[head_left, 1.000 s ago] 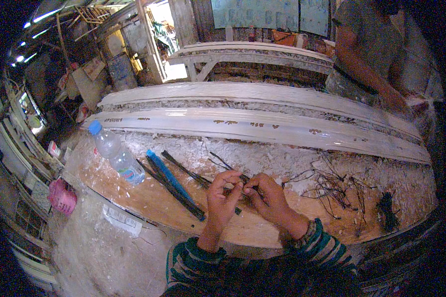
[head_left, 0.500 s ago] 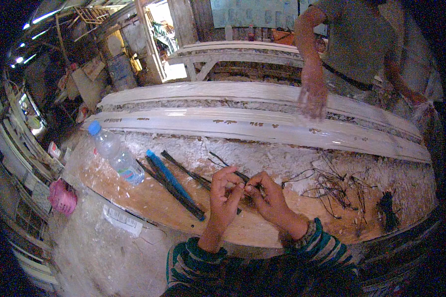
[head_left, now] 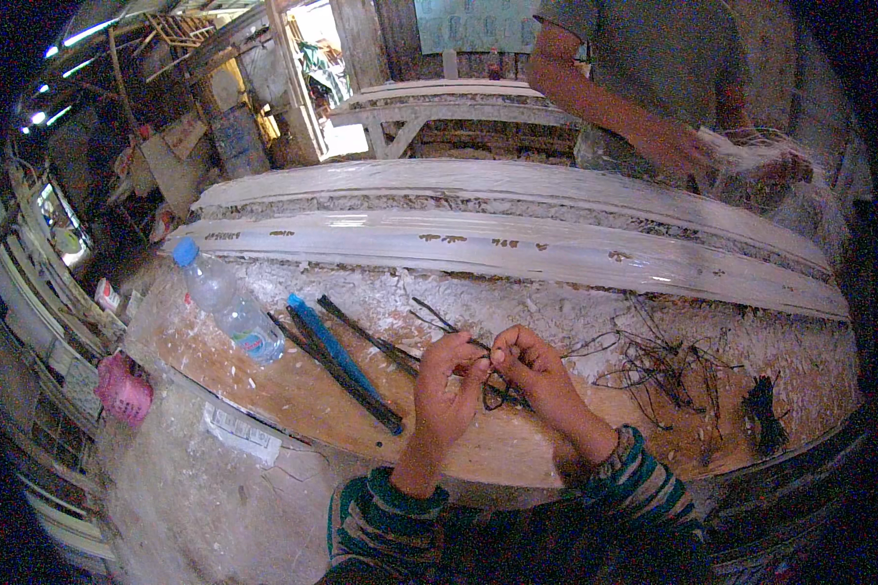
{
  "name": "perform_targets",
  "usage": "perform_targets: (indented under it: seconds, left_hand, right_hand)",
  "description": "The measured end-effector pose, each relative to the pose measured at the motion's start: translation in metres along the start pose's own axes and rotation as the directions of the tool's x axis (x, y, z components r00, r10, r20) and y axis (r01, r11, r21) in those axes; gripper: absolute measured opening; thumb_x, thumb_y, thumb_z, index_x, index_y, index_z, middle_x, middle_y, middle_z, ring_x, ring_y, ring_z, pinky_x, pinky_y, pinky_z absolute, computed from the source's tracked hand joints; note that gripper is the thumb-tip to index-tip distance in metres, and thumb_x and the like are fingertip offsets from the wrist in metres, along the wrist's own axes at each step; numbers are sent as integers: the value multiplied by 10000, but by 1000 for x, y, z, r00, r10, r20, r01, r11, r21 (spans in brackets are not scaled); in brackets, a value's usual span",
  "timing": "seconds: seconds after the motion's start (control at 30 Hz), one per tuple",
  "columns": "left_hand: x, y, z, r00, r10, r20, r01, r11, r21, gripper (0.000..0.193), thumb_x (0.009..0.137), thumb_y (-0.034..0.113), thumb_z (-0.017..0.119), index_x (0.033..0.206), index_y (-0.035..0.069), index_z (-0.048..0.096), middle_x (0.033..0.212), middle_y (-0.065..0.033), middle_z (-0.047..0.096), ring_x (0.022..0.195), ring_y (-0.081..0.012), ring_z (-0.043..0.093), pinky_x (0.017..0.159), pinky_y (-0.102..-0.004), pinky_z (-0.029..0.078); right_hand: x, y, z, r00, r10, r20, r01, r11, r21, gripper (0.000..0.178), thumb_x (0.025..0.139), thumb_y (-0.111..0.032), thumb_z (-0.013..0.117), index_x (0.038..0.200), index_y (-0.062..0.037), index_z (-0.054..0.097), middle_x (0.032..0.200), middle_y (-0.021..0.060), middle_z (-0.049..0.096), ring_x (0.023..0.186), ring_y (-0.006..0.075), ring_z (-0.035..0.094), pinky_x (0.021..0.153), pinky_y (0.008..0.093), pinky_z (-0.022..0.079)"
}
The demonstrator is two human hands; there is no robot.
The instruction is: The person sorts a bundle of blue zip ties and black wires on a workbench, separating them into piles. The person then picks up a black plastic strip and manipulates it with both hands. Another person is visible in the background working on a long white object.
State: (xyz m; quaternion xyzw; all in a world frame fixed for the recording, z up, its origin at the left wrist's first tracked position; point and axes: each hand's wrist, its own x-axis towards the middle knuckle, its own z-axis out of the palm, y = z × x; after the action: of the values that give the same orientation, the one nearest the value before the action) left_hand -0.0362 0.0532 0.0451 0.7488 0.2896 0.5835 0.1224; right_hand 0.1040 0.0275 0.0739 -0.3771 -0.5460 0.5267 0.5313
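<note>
My left hand (head_left: 447, 395) and my right hand (head_left: 541, 378) meet over the wooden board, thumbs and fingertips pinched together on a thin black cord (head_left: 498, 397). A small loop of the cord hangs between them; the exact grip at the fingertips is too small to make out. Beneath and beyond the hands lies a long black bundle (head_left: 366, 336). Left of it are a blue bundle (head_left: 330, 341) and another black bundle (head_left: 334, 375), side by side. To the right of my right hand spreads a loose tangle of black cords (head_left: 668, 375).
A clear bottle with a blue cap (head_left: 229, 302) lies at the board's left. A small black coil (head_left: 766, 414) sits far right. Long white strips (head_left: 390, 234) run across behind the board. Beyond them a co-worker (head_left: 654, 88) handles whitish strands (head_left: 751, 161). A pink container (head_left: 124, 388) stands left.
My hands have shifted slightly, and a cord loop now shows between them. The co-worker's arm has drawn back from the white strips, and that hand is now at the whitish strands on the right.
</note>
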Motion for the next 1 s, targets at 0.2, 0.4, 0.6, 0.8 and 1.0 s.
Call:
perform_targets:
  seconds: [0.2, 0.4, 0.6, 0.8, 1.0]
  left_hand:
    - [-3, 4, 6, 913, -405, 44, 358, 747, -560, 549, 778, -2, 603, 1190, 61, 246, 891, -110, 577, 778, -147, 567, 669, -248, 463]
    - [2, 14, 1, 892, -450, 40, 393, 730, -559, 570, 764, -33, 605, 1187, 77, 239, 851, -98, 590, 761, -141, 570, 669, -241, 455]
    - [3, 7, 0, 894, -430, 127, 401, 639, -657, 596, 761, -27, 616, 1201, 79, 227, 842, -100, 606, 777, -139, 574, 689, -237, 459]
    - [-1, 5, 0, 917, -386, 100, 354, 674, -648, 596, 776, 3, 613, 1214, 69, 215, 862, -124, 609, 770, -144, 578, 695, -252, 464]
    - [0, 4, 0, 917, -387, 94, 357, 692, -627, 602, 777, 13, 617, 1218, 68, 211, 851, -125, 612, 766, -147, 578, 697, -254, 461]
  right_hand:
    - [0, -4, 1, 999, 53, -2, -53, 995, 85, 129, 855, -202, 554, 816, -90, 501, 708, -54, 486, 629, 30, 412, 549, 182, 339]
    - [1, -4, -4, 996, 68, -54, -69, 998, -14, 110, 815, -139, 603, 797, -81, 512, 675, -31, 513, 578, 42, 460, 515, 185, 370]
    - [1, -4, -3, 997, 29, -66, -26, 999, 44, 115, 795, -103, 622, 795, -80, 509, 677, -29, 518, 588, 42, 464, 528, 185, 373]
    - [1, -3, -4, 998, -4, -70, 10, 995, 95, 119, 791, -89, 623, 794, -86, 505, 688, -40, 500, 606, 42, 442, 540, 191, 356]
    - [2, 0, -5, 996, -6, -89, 12, 997, 74, 122, 790, -82, 622, 793, -86, 500, 687, -42, 496, 610, 40, 436, 543, 190, 354]
